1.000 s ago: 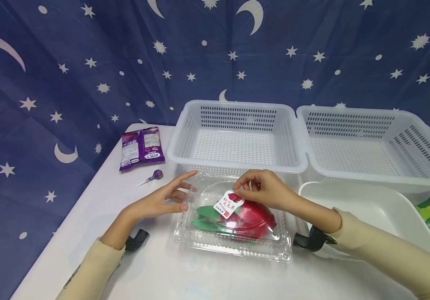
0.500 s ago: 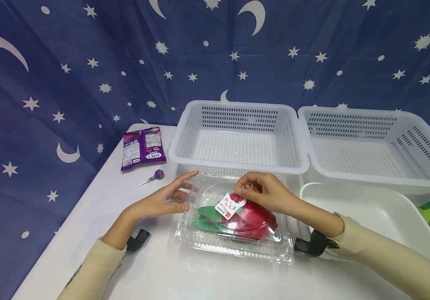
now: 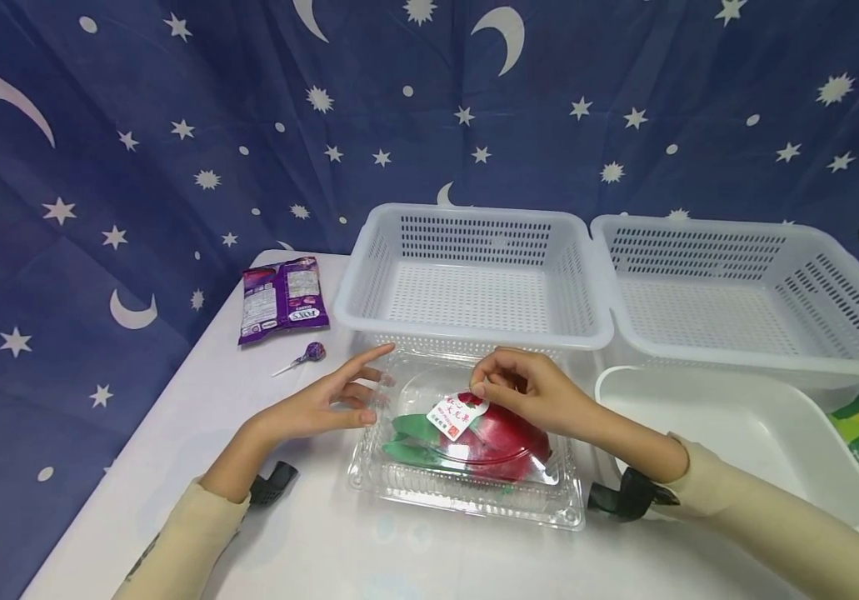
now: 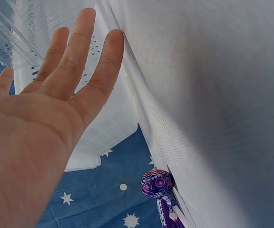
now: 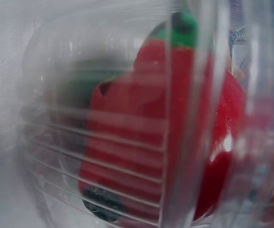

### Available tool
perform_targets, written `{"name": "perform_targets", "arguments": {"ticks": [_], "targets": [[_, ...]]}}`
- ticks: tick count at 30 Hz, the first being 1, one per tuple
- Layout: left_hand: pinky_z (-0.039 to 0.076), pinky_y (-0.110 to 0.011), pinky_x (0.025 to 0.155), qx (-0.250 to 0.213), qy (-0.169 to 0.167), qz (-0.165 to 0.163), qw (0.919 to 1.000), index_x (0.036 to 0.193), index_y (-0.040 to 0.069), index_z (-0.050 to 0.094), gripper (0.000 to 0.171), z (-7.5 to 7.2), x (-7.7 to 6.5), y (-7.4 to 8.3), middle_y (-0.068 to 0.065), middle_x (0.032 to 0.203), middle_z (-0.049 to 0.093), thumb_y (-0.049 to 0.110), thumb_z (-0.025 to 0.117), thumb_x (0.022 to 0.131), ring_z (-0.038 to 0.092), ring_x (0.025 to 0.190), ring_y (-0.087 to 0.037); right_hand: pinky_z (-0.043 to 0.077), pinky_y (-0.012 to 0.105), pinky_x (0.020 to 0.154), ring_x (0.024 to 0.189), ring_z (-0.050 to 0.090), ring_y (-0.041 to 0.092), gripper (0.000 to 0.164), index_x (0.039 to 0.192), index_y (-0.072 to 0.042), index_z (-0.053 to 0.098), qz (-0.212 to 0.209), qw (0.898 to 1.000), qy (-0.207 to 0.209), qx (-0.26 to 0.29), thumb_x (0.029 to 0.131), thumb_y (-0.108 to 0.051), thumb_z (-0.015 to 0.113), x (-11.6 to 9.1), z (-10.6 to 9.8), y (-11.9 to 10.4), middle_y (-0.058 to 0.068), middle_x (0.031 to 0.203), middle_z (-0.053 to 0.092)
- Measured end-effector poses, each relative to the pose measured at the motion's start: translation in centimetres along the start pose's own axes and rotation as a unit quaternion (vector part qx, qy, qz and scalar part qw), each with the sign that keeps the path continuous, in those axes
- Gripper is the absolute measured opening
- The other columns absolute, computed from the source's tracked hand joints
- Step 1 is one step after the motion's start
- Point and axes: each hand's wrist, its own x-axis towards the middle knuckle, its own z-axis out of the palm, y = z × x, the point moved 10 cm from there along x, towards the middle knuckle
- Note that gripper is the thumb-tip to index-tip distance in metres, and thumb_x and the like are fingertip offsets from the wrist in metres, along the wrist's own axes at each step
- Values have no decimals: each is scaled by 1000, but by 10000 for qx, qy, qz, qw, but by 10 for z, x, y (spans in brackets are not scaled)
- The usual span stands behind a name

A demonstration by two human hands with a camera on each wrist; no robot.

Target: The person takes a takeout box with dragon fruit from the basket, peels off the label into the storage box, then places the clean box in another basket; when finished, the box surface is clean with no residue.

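Taking the clear container (image 3: 466, 507) as the clock's centre, a purple packet (image 3: 282, 300) and a lollipop (image 3: 314, 352) lie out towards ten o'clock, the lollipop being the nearer. At nine, the left hand (image 3: 320, 408) holds its fingers spread beside the container's edge; I cannot tell whether they touch the plastic. The container itself sits on the table just in front of a slotted basket (image 3: 474, 337) at twelve, with a red-and-green item (image 3: 515, 443) under its domed lid. It looks thin-walled, so probably light, springy, slick and easily dented or cracked; the ridged rim and corners should bear a grip better than the dome. Over the dome's middle is a white label (image 3: 453, 417), likely flimsy and quick to crease, perhaps tacky beneath, and best taken by its edge. At two o'clock the right hand (image 3: 537, 392) has its fingers curled, thumb and forefinger pinching the label's upper edge; whether the rest is stuck down I cannot tell. A white tub (image 3: 744, 450) stands at three.
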Motion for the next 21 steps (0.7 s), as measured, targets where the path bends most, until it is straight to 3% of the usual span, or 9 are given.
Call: {"name": "perform_targets", "arguments": {"ticks": [6,21], "targets": [[43,-52,100,10,8,-49,10000,157,26,17,82,0,-1,0,-19,140,43,24,68,92,54,119,-33,32,20,53,63,38,7,0,91,-4,66,-141,9996,-3,230,91,-4,66,-3,0,-4,-3,69,39],[41,-53,101,-86,-8,24,10000,157,27,17,80,0,-1,1,-17,142,43,22,66,93,53,120,-34,31,26,52,59,31,9,9,90,-8,66,-638,9975,178,263,89,1,67,-9,-3,-12,0,61,32]]}}
